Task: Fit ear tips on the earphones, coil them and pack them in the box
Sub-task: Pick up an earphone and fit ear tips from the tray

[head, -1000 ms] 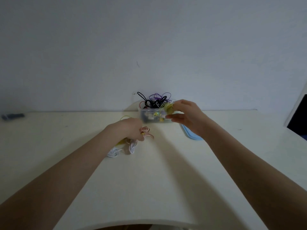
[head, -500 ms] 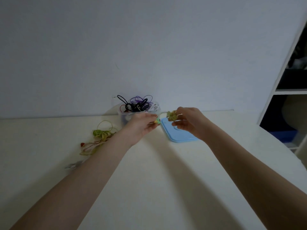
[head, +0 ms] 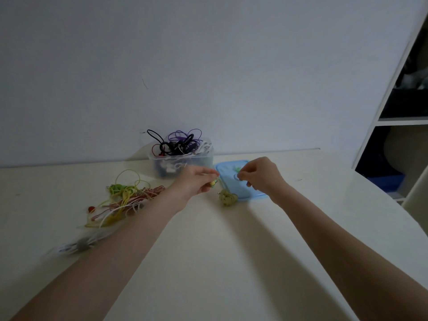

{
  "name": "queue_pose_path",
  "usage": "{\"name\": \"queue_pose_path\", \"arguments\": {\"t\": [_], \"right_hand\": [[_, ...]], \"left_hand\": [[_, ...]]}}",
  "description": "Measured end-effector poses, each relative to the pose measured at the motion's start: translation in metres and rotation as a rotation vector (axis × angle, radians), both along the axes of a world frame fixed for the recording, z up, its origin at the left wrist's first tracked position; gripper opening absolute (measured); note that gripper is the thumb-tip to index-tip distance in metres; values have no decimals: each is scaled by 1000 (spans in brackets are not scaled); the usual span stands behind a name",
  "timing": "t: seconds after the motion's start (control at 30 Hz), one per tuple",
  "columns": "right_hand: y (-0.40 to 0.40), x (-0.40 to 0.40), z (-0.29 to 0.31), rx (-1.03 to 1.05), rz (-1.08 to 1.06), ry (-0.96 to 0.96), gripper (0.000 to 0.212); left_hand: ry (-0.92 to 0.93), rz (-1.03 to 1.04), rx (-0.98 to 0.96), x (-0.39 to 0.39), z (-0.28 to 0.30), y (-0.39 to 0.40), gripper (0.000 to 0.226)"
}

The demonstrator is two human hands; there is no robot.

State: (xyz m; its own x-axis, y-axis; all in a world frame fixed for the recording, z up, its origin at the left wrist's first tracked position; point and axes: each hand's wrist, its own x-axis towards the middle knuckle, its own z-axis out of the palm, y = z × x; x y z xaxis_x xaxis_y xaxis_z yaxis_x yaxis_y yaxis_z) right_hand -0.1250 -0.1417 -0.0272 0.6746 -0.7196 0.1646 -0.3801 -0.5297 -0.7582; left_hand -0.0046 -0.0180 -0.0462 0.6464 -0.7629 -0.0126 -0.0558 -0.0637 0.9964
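Yellow-green earbud sat pinched in the left hand; the right hand pinched something tiny over the blue lid, likely an ear tip needing fitting next.

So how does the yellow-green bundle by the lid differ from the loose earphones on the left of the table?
The yellow-green bundle is wound into one tight ball; the loose earphones sprawl in open loops and long strands. The bundle is a single colour, while the loose earphones mix green, yellow, red and pale cables. The bundle lies against the blue lid; the loose earphones lie left of the left forearm. Both rest on the table, outside the box.
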Motion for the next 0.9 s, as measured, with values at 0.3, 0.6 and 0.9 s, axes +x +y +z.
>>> {"name": "queue_pose_path", "arguments": {"t": [0.3, 0.6, 0.9], "right_hand": [[-33, 24, -4, -241, -94, -46, 25], [-55, 51, -4, -352, 52, 166, 23], [-53, 63, -16, -369, -8, 244, 22]], "left_hand": [[-114, 56, -37, 2, -13, -17, 18], [-198, 27, -95, 11, -23, -29, 9], [-173, 3, -152, 11, -24, -27, 15]]}}
